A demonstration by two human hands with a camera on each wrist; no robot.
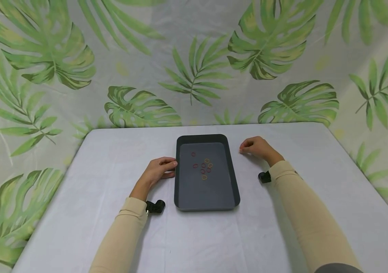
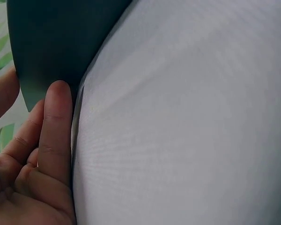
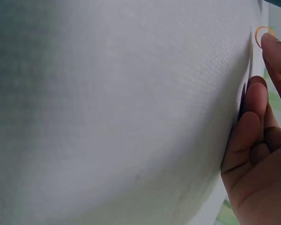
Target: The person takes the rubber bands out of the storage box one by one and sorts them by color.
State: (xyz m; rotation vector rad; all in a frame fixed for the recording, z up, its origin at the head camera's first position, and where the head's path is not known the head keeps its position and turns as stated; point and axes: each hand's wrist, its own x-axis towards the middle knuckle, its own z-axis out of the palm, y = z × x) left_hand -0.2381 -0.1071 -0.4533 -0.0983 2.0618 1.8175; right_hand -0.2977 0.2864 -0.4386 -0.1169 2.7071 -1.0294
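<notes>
A dark grey rectangular tray (image 1: 207, 195) lies on the white-covered table. Several small red and yellow rubber bands (image 1: 204, 177) are scattered on its floor, mostly around the middle. My left hand (image 1: 159, 169) is at the tray's left side, with fairly straight fingers touching the outer wall (image 2: 51, 42) and the thumb at the rim. To the right of the tray, my right hand (image 1: 256, 147) pinches a thin orange rubber band (image 3: 256, 37) between thumb and index finger. Its other fingers are curled close to the cloth.
White cloth (image 1: 112, 151) covers the table around the tray. Behind it hangs a leaf-patterned fabric (image 1: 194, 110), which also shows along both sides. A black wrist camera (image 1: 156, 206) sits by the left cuff, another camera (image 1: 264, 177) by the right cuff.
</notes>
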